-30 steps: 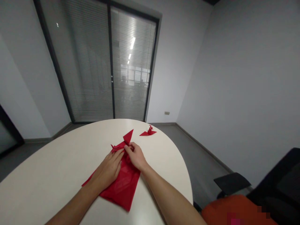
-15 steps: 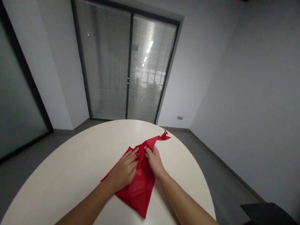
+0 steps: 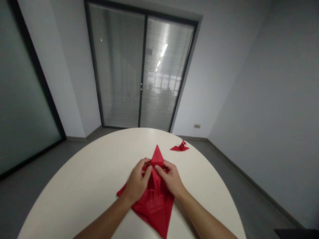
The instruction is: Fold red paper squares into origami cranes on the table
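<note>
A large sheet of red folded paper (image 3: 157,205) lies on the table in front of me, creased, with a pointed end toward me. Its far part rises into a smaller triangular peak (image 3: 157,155). My left hand (image 3: 137,179) pinches the fold just below that peak from the left, thumb on top. From the right, my right hand (image 3: 171,177) grips the same fold, its thumb near the middle. Fingers of both hands partly hide the paper's layers. Beyond my right hand, a small red origami crane (image 3: 181,146) stands by the far right edge, apart from the paper.
The round white table (image 3: 94,172) has its curved rim at the far side and right. Behind it are a glass door with blinds (image 3: 159,99) and grey walls. A dark object (image 3: 296,233) shows at the lower right corner.
The paper's far part has swung from pointing right to pointing straight away from me. My left hand went from lying flatter to pinching the fold. The view shifted slightly.
</note>
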